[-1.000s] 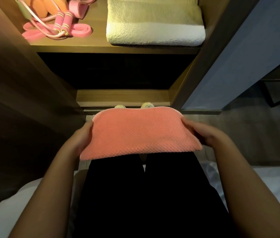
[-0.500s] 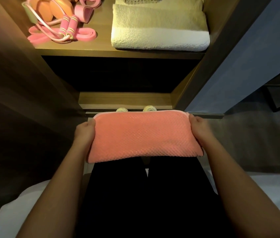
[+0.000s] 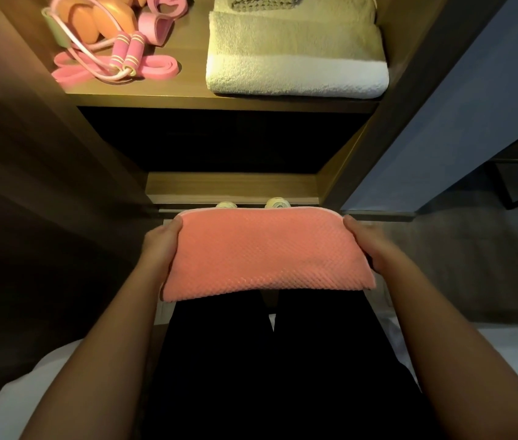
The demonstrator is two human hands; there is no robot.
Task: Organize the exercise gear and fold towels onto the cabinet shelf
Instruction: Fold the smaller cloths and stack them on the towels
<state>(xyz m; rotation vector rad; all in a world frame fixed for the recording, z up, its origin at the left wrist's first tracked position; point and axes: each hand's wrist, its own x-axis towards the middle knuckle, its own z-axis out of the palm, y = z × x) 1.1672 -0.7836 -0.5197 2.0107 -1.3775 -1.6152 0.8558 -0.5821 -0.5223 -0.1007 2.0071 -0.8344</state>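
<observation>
Folded pink towel (image 3: 267, 255) is held level, well below the cream towel (image 3: 295, 58) and not yet on the shelf (image 3: 194, 90). Left hand (image 3: 160, 246) and right hand (image 3: 367, 246) each grip one short end, thumbs at the edge, fingers hidden beneath. Risk: the middle is unsupported, so the folds may sag open on the lift. Bare shelf left of the cream towel looks narrow; setting down there could crowd the jump rope (image 3: 125, 49) and resistance band (image 3: 156, 69). Count: one pink towel, one cream towel with one darker cloth (image 3: 264, 1) on top, two rope handles, one flat band. Orange pieces further left are partly cropped, number uncertain.
</observation>
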